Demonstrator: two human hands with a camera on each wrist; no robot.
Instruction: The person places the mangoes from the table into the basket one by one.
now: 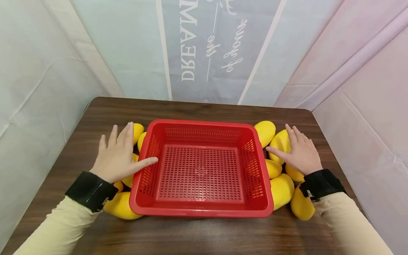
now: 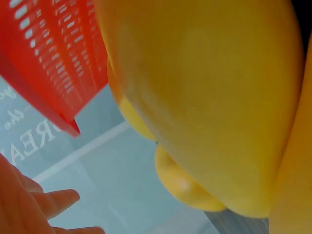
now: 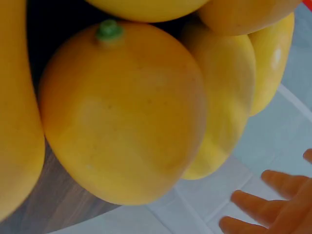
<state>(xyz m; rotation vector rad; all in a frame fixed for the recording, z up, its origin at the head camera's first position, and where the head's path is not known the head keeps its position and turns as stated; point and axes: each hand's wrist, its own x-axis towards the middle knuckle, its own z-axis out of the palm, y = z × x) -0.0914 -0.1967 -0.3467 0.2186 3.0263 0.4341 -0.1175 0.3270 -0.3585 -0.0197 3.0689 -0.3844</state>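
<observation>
A red plastic basket (image 1: pixel 204 212) with slotted walls and a perforated floor sits in the middle, with nothing inside it. Yellow mangoes lie along both its sides. My left hand (image 1: pixel 115 157) is spread over the left group, its thumb reaching across the basket's left rim. Close below that wrist, a large mango (image 2: pixel 209 97) fills much of the left wrist view. On the other side my right hand (image 1: pixel 301 152) hovers with straight fingers above the right group, its thumb overlapping one mango (image 1: pixel 279 145). A mango with a green stem (image 3: pixel 126 112) shows large in the right wrist view.
The dark wooden table (image 1: pixel 204 235) has rounded far corners. Behind it hangs a grey-blue cloth (image 1: pixel 210 85) with printed words, and pale sheets (image 1: pixel 366 117) close in the sides. One mango (image 1: pixel 302 203) lies nearest the front right, another (image 1: pixel 121 206) at the front left.
</observation>
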